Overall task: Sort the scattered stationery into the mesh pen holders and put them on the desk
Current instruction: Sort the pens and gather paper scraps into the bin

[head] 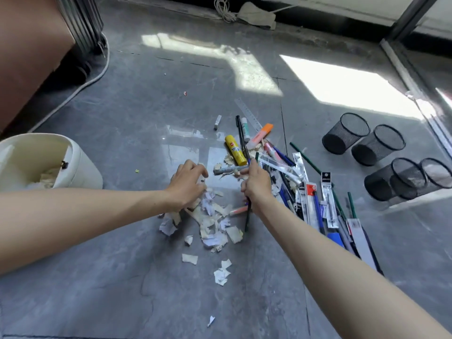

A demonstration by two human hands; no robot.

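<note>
Your right hand [254, 184] fingers clamp a pen [247, 217]; left hand [187, 184]: cannot tell. Mesh pen holders [347, 133] at 3 o'clock lie empty.

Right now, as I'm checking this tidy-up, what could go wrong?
Torn paper scraps lie among the loose pens, so some may ride along with the slim black pen gripped by the right hand. The black mesh pen holders lie on their sides, so they may roll or spill when loaded.
</note>
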